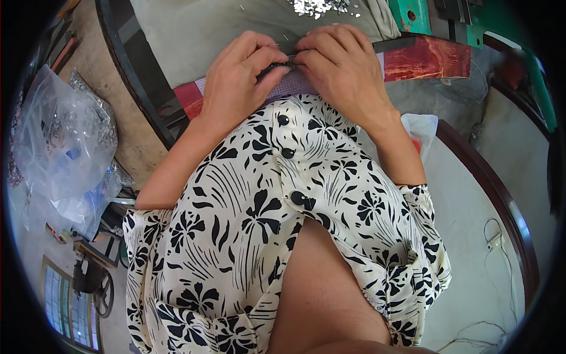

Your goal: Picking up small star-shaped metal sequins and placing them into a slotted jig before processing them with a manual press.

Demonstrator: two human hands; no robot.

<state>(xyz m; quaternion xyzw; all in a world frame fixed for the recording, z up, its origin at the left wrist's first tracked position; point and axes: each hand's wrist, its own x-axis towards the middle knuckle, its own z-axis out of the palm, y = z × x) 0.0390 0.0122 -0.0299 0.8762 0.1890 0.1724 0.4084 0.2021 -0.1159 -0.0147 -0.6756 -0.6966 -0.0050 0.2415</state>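
Observation:
Close in front of my body, my left hand [240,75] is closed, thumb and fingers pinching a thin dark strip [273,66] with a bumpy, bead-like edge. My right hand [342,66] meets it from the other side, its fingertips closed at the strip's right end. Most of the strip is hidden behind the fingers, so its exact kind does not show. Beneath both hands lies a grey-green cloth [183,41] on the worktop. Beyond them is a loose pile of small white shiny flakes [315,7], with a few stray bits nearer my fingers.
A red board edge [439,59] runs along the worktop's near side, beside a green metal machine part [411,15]. To the left, clear plastic bags [65,153] hang or lie bunched. A dark curved rail [501,183] and loose cables [498,242] are at the right.

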